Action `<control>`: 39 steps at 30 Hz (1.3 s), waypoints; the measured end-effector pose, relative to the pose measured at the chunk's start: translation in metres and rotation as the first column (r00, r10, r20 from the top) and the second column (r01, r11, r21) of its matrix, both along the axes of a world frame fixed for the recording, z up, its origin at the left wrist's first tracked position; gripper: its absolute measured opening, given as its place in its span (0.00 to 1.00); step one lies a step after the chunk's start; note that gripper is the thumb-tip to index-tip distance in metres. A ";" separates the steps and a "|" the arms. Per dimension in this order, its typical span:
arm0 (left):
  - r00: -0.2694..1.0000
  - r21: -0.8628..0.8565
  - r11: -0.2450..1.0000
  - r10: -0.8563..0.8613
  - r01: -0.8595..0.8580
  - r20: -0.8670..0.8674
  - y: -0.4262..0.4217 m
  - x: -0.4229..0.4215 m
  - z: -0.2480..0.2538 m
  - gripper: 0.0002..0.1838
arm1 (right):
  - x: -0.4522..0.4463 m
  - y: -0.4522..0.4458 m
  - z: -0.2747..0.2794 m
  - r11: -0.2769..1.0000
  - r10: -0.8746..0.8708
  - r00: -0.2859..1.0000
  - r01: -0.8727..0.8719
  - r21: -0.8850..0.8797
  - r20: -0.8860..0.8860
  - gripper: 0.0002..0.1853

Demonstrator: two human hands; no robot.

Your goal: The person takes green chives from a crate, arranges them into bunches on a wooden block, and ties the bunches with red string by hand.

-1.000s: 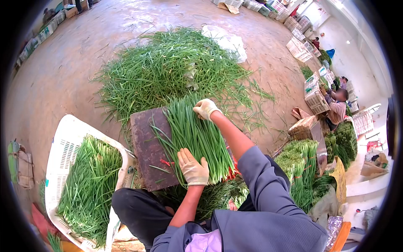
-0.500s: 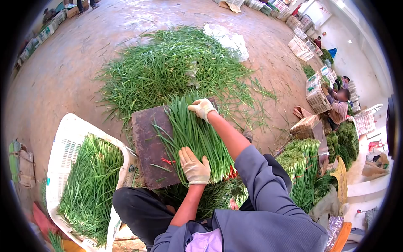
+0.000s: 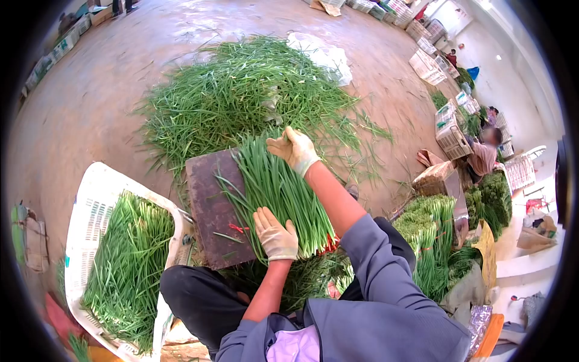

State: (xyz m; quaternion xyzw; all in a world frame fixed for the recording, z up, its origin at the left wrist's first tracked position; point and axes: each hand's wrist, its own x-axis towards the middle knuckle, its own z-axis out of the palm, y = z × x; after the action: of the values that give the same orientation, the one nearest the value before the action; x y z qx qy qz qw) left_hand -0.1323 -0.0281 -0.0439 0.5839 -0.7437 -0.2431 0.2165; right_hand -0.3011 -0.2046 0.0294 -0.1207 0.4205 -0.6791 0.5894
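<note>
A thick bunch of long green chives [image 3: 286,187] lies across a dark board [image 3: 208,193] in front of me, pale stem ends toward my lap. My left hand [image 3: 276,236], in a pale glove, rests on the near left side of the bunch with its fingers stretched out. At the far, leafy end, my gloved right hand [image 3: 294,149] is at the right edge of the bunch, fingers extended and thumb apart. Red ties [image 3: 239,228] lie on the board beside my left hand. More red [image 3: 332,244] shows by the stem ends; my right arm partly covers that side.
A white crate [image 3: 84,211] of chives stands at my left. Loose green leaves [image 3: 223,96] are heaped on the floor ahead, beside a white plastic sheet [image 3: 325,57]. Tied bunches [image 3: 431,241] stand at my right. Farther right, another person [image 3: 485,154] sits near stacked crates [image 3: 451,133].
My right hand has lifted and turned at the leaf tips, its fingers now straighter and pointing up and left. My left hand stays flat on the bunch. The view has shifted slightly.
</note>
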 end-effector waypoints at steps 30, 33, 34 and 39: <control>0.999 -0.067 0.997 0.039 -0.041 -0.035 -0.001 -0.004 -0.004 0.44 | -0.020 0.022 0.082 0.984 -0.056 -0.031 -0.172 -0.050 -0.998 0.07; 0.999 -0.095 0.995 0.030 -0.033 -0.038 -0.001 -0.004 -0.007 0.45 | -0.109 -0.006 0.076 0.999 0.024 -0.577 0.040 0.002 -0.816 0.28; 0.999 -0.089 0.995 0.030 -0.034 -0.041 -0.002 -0.003 -0.011 0.45 | -0.108 0.010 0.100 0.963 0.234 -0.517 0.237 0.125 -0.823 0.32; 0.987 -0.148 0.989 -0.008 -0.016 -0.163 -0.008 0.008 -0.001 0.44 | -0.084 0.110 0.112 0.901 0.434 -0.339 0.178 0.395 -0.835 0.22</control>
State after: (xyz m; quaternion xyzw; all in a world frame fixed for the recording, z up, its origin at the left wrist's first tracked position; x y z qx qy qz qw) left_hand -0.1244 -0.0357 -0.0447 0.5456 -0.7384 -0.2335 0.3201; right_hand -0.3849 -0.0948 0.1416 -0.5536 0.8197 -0.1221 0.0819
